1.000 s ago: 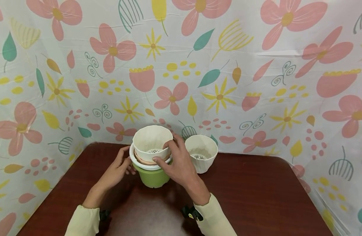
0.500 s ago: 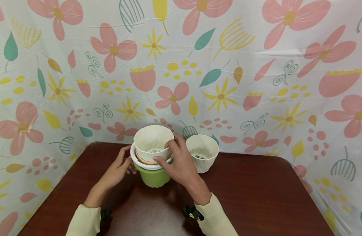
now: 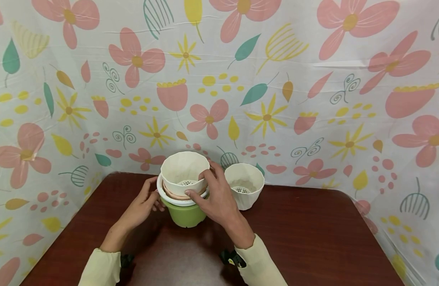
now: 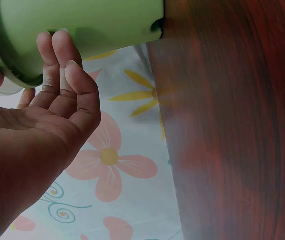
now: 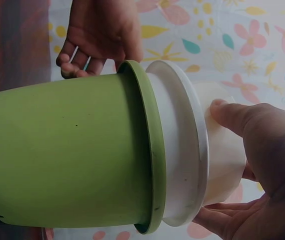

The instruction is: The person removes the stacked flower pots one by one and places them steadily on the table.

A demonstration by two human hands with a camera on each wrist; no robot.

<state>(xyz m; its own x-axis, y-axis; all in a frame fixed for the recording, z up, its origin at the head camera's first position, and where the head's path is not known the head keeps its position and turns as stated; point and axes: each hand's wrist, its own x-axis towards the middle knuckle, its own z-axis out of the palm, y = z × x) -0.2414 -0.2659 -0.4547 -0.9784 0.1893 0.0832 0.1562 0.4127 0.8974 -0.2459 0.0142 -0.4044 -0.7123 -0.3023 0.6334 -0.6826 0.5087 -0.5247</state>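
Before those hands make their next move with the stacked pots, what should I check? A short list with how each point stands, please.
1. Right hand holds the top cream pot: ok, gripped at its right side.
2. Left hand firmly steadies the green pot: cannot tell; it is beside the rims, its hold unclear.
3. Green pot upright on the table: ok.
4. White pot fully down in the green one: not ok, white wall shows between their rims.
5. Top cream pot fully seated in the peach pot: cannot tell, its base is hidden.
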